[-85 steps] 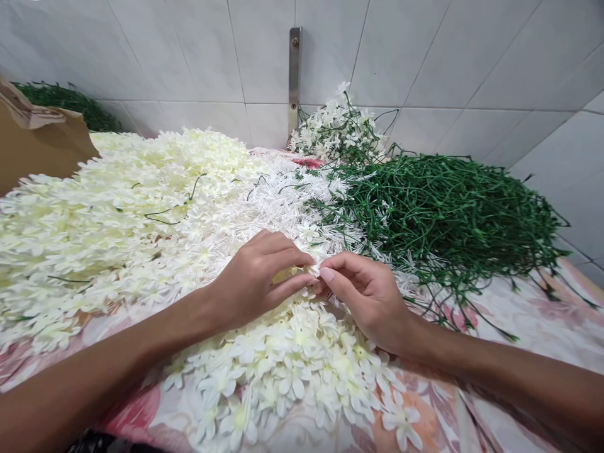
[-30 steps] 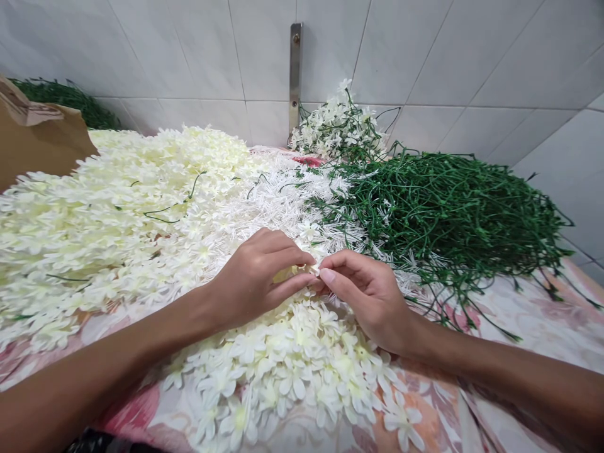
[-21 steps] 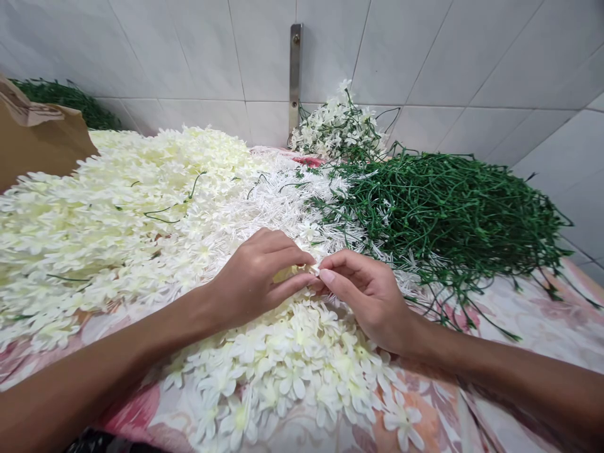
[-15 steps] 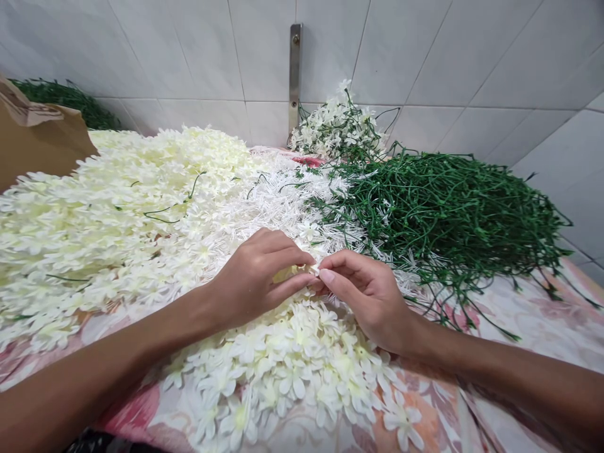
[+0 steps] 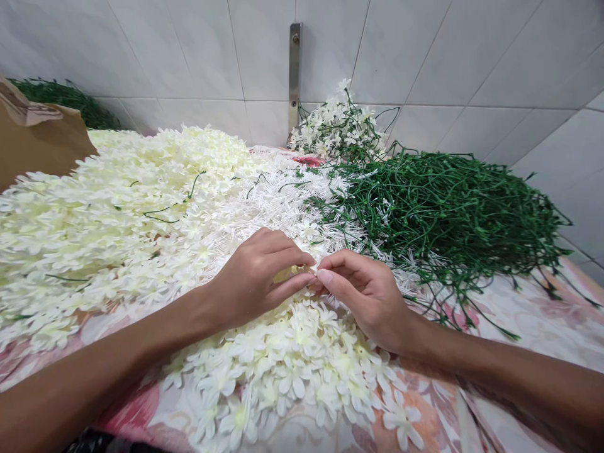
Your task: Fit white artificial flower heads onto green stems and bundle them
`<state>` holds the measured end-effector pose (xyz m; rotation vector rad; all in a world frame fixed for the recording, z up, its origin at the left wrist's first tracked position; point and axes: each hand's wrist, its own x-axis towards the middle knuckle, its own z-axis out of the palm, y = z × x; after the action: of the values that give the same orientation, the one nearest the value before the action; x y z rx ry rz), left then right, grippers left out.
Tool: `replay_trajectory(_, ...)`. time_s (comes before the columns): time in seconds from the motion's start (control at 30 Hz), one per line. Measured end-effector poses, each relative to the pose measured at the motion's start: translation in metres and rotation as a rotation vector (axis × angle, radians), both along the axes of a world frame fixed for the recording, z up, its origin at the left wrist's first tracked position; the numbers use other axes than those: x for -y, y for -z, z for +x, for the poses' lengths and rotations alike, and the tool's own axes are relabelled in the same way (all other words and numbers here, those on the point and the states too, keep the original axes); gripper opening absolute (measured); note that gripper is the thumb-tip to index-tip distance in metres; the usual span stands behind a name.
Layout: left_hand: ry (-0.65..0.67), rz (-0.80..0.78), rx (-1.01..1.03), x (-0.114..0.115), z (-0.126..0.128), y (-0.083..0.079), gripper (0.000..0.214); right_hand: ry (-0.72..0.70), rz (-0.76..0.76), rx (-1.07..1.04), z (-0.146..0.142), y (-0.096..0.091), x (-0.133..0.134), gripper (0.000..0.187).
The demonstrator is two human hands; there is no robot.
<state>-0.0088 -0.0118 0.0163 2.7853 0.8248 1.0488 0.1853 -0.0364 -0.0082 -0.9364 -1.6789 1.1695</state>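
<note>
My left hand (image 5: 257, 277) and my right hand (image 5: 365, 296) meet fingertip to fingertip over a small heap of white fabric flowers (image 5: 292, 371). Both hands are closed in a pinch on one small white flower piece (image 5: 313, 269) held between them. Most of that piece is hidden by the fingers. Behind the hands lies a patch of thin white plastic stamens (image 5: 292, 201).
A big pile of cream petals (image 5: 104, 214) fills the left side. A tangle of green plastic stems (image 5: 443, 214) lies at the right, with finished flower sprigs (image 5: 337, 126) at the tiled wall. A brown cardboard box (image 5: 38, 145) stands far left. A floral cloth (image 5: 533, 321) covers the surface.
Almost nothing has moved. My right fingertips have shifted very slightly against the small flower piece; both hands stay in the same place.
</note>
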Motion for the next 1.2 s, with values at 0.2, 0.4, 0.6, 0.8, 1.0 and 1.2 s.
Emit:
replay_trajectory(0.2, 0.002, 0.004, -0.003, 0.0001, 0.0002, 0.0005, 0.015, 0.002, -0.018, 0.009, -0.0005, 0.0028, 0.0001, 0.016)
replay_trajectory(0.4, 0.005, 0.014, -0.007, 0.0004, 0.0004, -0.0012, 0.015, -0.002, -0.006, 0.014, 0.0000, 0.0013, 0.0013, 0.018)
replay_trajectory(0.6, 0.008, 0.004, -0.003, 0.0000, 0.0003, 0.0005, 0.015, -0.001, 0.012, 0.018, 0.0004, 0.0016, -0.0002, 0.019)
replay_trajectory(0.8, 0.004, 0.007, -0.011, -0.0003, 0.0003, 0.0004, 0.015, -0.012, 0.020, 0.022, 0.0007, 0.0009, 0.0001, 0.021)
replay_trajectory(1.0, 0.000, 0.016, -0.014, 0.0003, -0.0002, 0.0002, 0.015, -0.005, 0.013, 0.020, 0.0006, -0.0005, 0.0010, 0.019)
replay_trajectory(1.2, -0.007, 0.017, -0.019, 0.0002, 0.0001, 0.0005, 0.014, -0.007, 0.006, 0.031, -0.0003, -0.0007, -0.0004, 0.019)
